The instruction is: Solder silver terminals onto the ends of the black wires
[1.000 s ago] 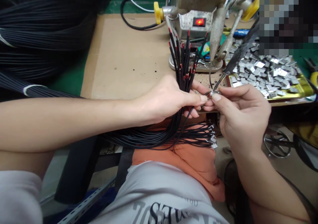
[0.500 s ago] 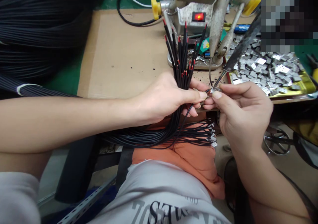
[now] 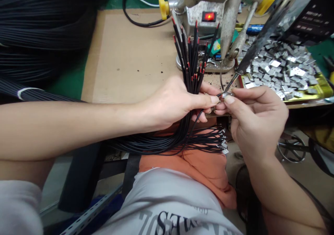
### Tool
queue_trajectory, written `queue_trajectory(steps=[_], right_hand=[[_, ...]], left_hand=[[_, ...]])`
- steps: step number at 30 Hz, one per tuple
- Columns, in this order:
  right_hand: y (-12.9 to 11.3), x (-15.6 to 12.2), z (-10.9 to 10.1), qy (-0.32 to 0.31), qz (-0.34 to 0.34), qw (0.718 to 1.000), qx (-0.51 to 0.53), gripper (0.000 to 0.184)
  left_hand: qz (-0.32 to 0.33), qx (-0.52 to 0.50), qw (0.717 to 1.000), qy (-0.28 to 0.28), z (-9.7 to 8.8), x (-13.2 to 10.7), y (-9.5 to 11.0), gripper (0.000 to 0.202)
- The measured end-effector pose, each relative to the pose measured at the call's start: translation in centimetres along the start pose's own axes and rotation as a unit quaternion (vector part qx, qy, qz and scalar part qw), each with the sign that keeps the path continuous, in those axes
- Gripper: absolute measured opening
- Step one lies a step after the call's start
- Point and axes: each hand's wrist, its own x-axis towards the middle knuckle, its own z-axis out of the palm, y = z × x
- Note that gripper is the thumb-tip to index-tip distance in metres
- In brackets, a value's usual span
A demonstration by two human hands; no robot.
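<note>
our left hand (image 3: 174, 103) is closed around a bundle of black wires (image 3: 191, 64), whose red tips fan upward above the fist at the near edge of the tabletop (image 3: 125, 61). our right hand (image 3: 255, 120) pinches a small metal piece (image 3: 227, 94) between thumb and forefinger, touching our left fingertips. a soldering iron (image 3: 250, 56) points its tip down at that piece. behind it sits a tray (image 3: 319, 89) heaped with metal parts.

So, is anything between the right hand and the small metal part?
Nothing visible. The right hand pinches the metal part; the left hand, gripping the wires, is at its other side, and a tool tip meets it from above.
</note>
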Motion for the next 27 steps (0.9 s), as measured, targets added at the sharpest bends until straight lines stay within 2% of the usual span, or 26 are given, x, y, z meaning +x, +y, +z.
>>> queue_trajectory(steps=[15,20,23,27], right_hand=[[-0.5,0.1,0.0,-0.011,0.017,1.0,0.018,0.021],[-1.5,0.4,-0.7,-0.033,0.015,0.999,-0.018,0.026],[-2.4,0.5,-1.2,-0.071,0.012,0.996,-0.046,0.029],[-3.6,0.8,-2.3,-0.104,0.02,0.992,-0.073,0.031]], left_hand=[[0.005,0.024,1.0,0.001,-0.2,-0.2,-0.1,0.014],[-0.004,0.041,0.999,-0.014,0.1,-0.7,0.2,0.016],[-0.011,0.058,0.998,-0.028,0.4,-1.1,0.3,0.012],[0.001,0.07,0.993,-0.094,0.2,-1.2,-0.2,0.01]])
